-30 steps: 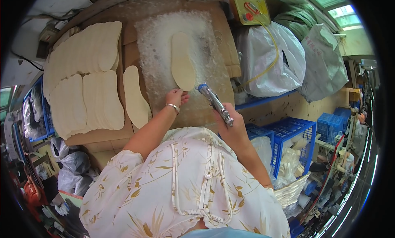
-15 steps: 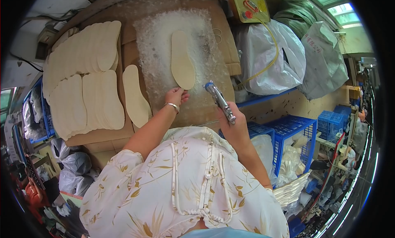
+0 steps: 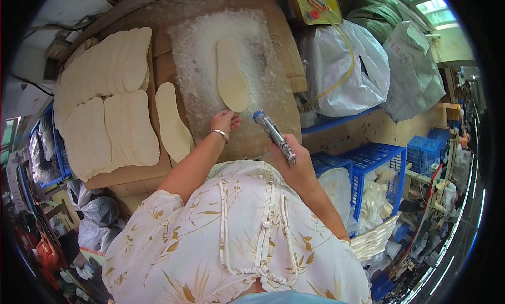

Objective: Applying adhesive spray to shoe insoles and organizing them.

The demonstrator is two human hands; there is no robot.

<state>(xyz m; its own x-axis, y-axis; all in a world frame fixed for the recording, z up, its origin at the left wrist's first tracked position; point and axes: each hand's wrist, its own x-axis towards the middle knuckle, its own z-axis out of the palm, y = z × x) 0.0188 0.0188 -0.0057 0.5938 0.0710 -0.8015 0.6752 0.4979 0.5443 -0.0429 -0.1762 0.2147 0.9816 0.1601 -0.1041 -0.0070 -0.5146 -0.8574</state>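
A cream insole (image 3: pixel 232 75) lies on a white-crusted sheet (image 3: pixel 263 62), its wider end toward me. At that near end, my left hand (image 3: pixel 225 122) pinches the edge of the insole between thumb and fingers. My right hand (image 3: pixel 293 158) is wrapped round a metal spray gun (image 3: pixel 273 134). The blue-ringed nozzle of the gun points up and left, just right of the insole's near end and apart from it. Left of the sheet, a single insole (image 3: pixel 172 122) rests on brown cardboard (image 3: pixel 163 67).
Overlapping rows of insoles (image 3: pixel 131 128) cover the left of the table. A yellow hose (image 3: pixel 351 59) runs from a yellow container (image 3: pixel 314 7) over a white sack (image 3: pixel 336 88) at the back right. Blue crates (image 3: pixel 376 159) stand to my right.
The spray gun has moved left and slightly toward me, its nozzle now closer to the insole. My left hand stays at the insole's edge, almost unmoved.
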